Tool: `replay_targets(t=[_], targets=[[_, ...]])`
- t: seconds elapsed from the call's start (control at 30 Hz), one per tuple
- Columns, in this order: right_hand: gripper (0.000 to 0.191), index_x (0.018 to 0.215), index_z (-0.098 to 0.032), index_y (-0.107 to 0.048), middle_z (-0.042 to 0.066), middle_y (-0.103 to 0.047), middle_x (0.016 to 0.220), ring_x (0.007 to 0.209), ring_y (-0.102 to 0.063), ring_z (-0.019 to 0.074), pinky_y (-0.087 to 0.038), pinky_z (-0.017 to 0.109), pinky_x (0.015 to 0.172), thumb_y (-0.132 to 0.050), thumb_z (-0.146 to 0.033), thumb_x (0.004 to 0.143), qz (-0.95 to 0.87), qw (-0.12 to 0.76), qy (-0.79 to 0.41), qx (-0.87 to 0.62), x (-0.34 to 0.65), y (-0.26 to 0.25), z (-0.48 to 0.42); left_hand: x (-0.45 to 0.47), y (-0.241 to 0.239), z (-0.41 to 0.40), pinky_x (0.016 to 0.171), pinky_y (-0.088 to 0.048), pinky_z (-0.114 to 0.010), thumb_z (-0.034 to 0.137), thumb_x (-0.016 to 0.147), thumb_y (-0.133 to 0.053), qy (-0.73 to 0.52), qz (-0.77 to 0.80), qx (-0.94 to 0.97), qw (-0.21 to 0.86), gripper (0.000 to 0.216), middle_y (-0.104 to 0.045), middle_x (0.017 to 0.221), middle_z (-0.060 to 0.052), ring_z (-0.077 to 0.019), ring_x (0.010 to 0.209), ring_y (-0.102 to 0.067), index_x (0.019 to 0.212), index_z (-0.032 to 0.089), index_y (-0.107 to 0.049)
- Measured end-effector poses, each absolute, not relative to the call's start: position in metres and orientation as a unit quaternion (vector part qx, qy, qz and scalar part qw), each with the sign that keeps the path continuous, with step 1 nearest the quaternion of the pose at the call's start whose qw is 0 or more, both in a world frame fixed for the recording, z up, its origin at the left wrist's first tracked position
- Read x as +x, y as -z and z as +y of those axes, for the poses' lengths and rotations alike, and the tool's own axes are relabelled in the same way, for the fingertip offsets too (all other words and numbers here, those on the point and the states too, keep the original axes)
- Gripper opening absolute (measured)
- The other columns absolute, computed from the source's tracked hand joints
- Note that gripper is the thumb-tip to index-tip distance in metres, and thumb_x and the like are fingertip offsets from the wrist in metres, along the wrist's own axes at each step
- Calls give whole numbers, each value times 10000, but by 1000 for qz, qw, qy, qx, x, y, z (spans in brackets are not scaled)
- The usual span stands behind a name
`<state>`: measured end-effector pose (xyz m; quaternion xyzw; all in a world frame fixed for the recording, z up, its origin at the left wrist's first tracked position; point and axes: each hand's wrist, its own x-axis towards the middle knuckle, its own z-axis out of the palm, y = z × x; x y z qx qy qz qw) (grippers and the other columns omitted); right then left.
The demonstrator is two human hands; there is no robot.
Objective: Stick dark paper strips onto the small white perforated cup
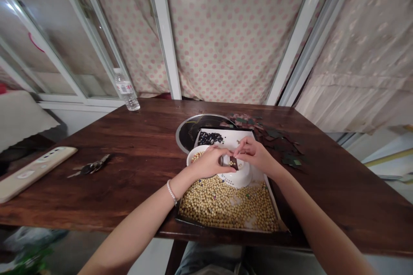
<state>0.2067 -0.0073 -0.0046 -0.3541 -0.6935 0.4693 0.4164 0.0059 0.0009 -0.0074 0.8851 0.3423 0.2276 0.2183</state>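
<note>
My left hand [209, 162] and my right hand [254, 154] meet over a white bowl [240, 178] that stands in a shallow tray [278, 212]. Both hands are closed in a pinch on a small dark piece [233, 163] held between them. A heap of yellow beans [226, 204] fills the near half of the tray. A patch of small black beads or beans [210, 138] lies at the tray's far left corner. A beaded bracelet [172, 192] is on my left wrist.
The tray rests on a dark wooden table [129, 167]. A round dark plate [189, 131] lies behind the tray, with flat dark scraps [284, 146] to its right. Keys [92, 166], a pale long remote-like object [30, 172] and a water bottle [126, 90] are on the left.
</note>
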Motion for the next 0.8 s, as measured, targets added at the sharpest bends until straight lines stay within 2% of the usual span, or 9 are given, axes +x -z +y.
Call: replay_targets(t=[0.1, 0.2, 0.3, 0.6, 0.8], targets=[[316, 826, -238, -408, 4, -659, 812, 670, -585, 137, -436, 270, 601, -687, -346, 726, -645, 433, -546, -314, 211, 0, -7, 4, 8, 0, 995, -336, -436, 462, 694, -727, -235, 353, 882, 208, 435, -683, 1050, -36, -243, 1017, -578, 1035, 215, -619], [386, 847, -250, -402, -11, -628, 792, 563, -502, 109, -379, 241, 511, -722, -404, 695, -608, 439, -586, -306, 212, -2, -7, 3, 8, -1, 1033, -302, -454, 448, 688, -738, -243, 348, 882, 207, 435, -679, 1083, -30, -246, 1052, -574, 1040, 223, -615], [437, 802, -249, -383, -17, -594, 767, 549, -458, 102, -371, 239, 511, -754, -428, 654, -586, 448, -610, -290, 211, -3, -7, 2, 8, -1, 1057, -277, -475, 445, 684, -741, -244, 352, 879, 210, 427, -673, 1107, -34, -249, 1066, -575, 1027, 226, -612], [461, 742, -237, -345, -37, -517, 706, 547, -423, 93, -353, 229, 514, -754, -434, 662, -567, 452, -635, -264, 213, 1, -1, 1, 7, -1, 1078, -234, -509, 406, 687, -749, -242, 362, 868, 238, 422, -661, 1152, -40, -255, 1090, -574, 1039, 235, -592], [436, 761, -238, -366, -28, -585, 739, 584, -491, 106, -372, 238, 542, -769, -377, 673, -584, 463, -608, -275, 220, -4, -2, 1, 6, -2, 1020, -312, -498, 418, 688, -748, -235, 359, 874, 228, 409, -648, 1170, -34, -273, 1077, -568, 1031, 247, -602]])
